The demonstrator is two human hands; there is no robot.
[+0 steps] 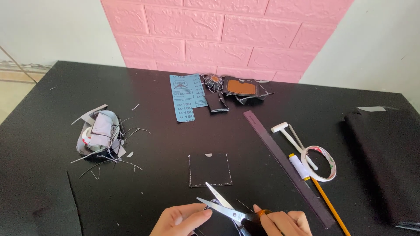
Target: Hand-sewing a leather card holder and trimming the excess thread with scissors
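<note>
Scissors point(223, 207), open blades pointing up-left, away.

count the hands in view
2. The left hand is at the bottom edge, touching a dark piece under the scissors. The right hand is beside it, holding the scissors' handle with blades open. Both are partly cut off by the frame.

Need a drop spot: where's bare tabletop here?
Free: far-left table behind the scrap pile; the stretch between stitched square and sandpaper; the strip between tape roll and black fabric. Crowded: around the ruler, and by the scissors in the right hand.
</note>
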